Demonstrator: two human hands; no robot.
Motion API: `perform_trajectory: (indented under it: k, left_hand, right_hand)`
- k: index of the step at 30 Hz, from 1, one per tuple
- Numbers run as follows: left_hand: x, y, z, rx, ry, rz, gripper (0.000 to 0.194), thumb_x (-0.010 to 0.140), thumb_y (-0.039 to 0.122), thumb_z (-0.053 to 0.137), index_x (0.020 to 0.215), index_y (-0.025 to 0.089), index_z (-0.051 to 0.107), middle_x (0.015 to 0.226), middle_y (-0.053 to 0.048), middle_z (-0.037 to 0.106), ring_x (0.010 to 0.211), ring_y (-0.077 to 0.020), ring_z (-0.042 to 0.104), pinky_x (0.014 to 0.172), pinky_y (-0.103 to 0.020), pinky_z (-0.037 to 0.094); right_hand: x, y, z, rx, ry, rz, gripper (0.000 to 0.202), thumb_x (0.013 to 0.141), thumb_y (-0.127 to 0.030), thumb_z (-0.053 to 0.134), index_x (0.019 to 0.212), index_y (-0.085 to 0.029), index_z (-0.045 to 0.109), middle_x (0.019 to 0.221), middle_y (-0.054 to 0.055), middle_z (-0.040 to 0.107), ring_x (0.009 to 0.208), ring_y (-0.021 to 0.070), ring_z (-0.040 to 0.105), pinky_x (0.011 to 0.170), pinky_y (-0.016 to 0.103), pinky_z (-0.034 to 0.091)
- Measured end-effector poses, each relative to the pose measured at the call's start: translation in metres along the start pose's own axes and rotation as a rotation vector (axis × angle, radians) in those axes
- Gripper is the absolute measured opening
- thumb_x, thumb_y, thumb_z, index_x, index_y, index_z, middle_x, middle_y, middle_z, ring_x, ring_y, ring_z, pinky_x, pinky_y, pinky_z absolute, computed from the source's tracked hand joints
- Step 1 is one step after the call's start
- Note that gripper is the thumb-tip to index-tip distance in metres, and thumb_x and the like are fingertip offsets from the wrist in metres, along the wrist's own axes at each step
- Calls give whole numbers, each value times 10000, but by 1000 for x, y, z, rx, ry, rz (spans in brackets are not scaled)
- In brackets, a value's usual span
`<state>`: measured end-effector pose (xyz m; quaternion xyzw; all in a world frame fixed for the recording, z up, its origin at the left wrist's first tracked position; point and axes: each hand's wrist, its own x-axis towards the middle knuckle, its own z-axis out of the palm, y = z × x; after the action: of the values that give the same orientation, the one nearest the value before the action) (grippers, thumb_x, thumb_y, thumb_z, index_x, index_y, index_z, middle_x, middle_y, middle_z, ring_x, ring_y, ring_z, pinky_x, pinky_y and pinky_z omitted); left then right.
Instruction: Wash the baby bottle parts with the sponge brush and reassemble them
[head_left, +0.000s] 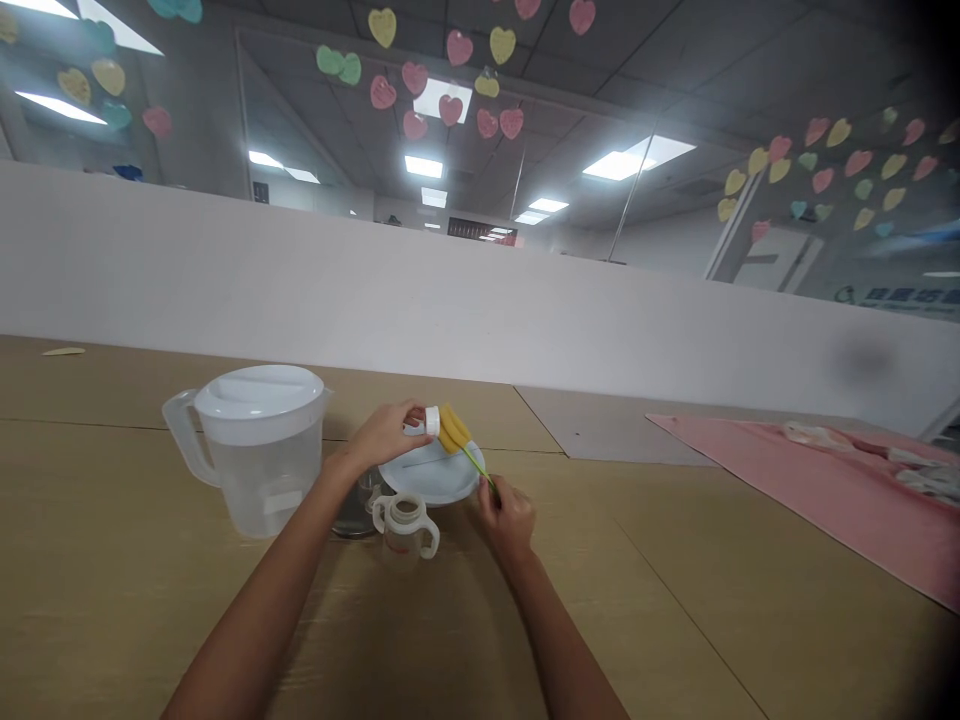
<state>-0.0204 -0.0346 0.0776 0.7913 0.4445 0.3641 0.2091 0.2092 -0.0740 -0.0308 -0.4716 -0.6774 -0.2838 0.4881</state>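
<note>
Your sponge brush [454, 432] slants across the view: its long axis runs from your right hand [511, 513] up and to the left, with the yellow sponge end uppermost and the green handle [475, 463] sloping down into your grip. The sponge meets the right side of the white cap [433, 422] in view; you cannot tell whether any of it sits inside.

The brush lies between your hands, over the white dish [444, 492]. Your right fingers are curled closed around the lower handle. Your left hand [388, 433] is partly closed, its fingers pinching the cap just left of the sponge.

Below your left hand, the two-handled bottle [405, 535] stands upright on the table [600, 560], its mouth uncovered. The lidded pitcher [262, 450] stands farther left.

The bottle's reddish marking is too small to read, as is anything on the pitcher's pale label [283, 502]. The blue lettering [911, 297] on the glass at far right is too blurred to make out.
</note>
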Motion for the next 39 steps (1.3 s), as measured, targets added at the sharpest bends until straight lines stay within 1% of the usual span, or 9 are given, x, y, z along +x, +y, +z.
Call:
perform_trajectory:
  k: [3,6,9,13,17,23,29,35,39]
  left_hand:
    - [-5,2,-16,105,21,-48,506,675,419,629,1099,150,566,1084,-100,650,961,-219,616,804,-295,490]
    - [-15,4,-36,341,26,-150,402,667,322,622,1032,153,608,1042,-109,664,946,-236,618,777,-295,478]
    - [-25,3,-49,561,-143,-335,291,579,257,660,847,143,658,917,-124,692,835,-262,643,677,-296,481]
    - [-28,-1,-46,619,-368,-527,158,473,235,712,571,150,622,747,-105,705,725,-253,648,607,-283,482]
    - [-23,-5,-31,564,-521,-613,221,470,219,711,393,148,517,622,-102,684,594,-219,629,593,-303,497]
    - [-19,-11,-18,540,-578,-604,249,496,262,714,393,155,514,583,-76,665,543,-198,609,585,-310,500]
    - [-19,-5,-9,511,-595,-576,84,518,204,680,577,168,632,643,-72,691,591,-194,623,567,-266,490]
    - [-20,-2,-8,497,-560,-581,252,538,196,662,786,162,690,739,-111,715,636,-222,652,553,-267,494]
    - [-21,-4,-6,497,-538,-590,239,581,170,623,808,147,691,766,-127,718,641,-216,659,536,-252,493]
  right_hand:
    - [1,0,0,-1,2,-7,310,890,-297,437,683,-161,625,439,-25,495,425,75,419,482,205,291]
    - [1,0,1,0,-5,-11,322,888,-300,436,661,-163,620,433,-29,486,420,71,414,477,203,286]
    - [0,0,2,-5,-5,-4,313,887,-308,441,688,-160,632,434,-28,489,418,74,420,471,206,284]
    - [-1,1,3,-12,3,2,317,889,-314,446,680,-160,628,439,-25,500,422,77,429,474,208,287]
    - [-3,3,5,-10,2,-5,314,888,-313,453,673,-158,621,435,-27,493,421,77,430,474,204,285]
    - [-3,3,6,-2,-4,-1,328,889,-316,440,657,-160,611,435,-30,483,417,71,418,477,197,289]
    - [-1,2,5,-26,-1,1,328,887,-316,445,648,-165,610,426,-34,468,413,72,417,463,205,274]
    - [-1,2,5,-30,-6,1,331,891,-318,437,657,-166,614,430,-33,469,416,75,421,465,205,283]
    - [-1,2,5,-30,-1,5,347,892,-317,426,637,-169,609,426,-30,465,416,77,413,464,208,273]
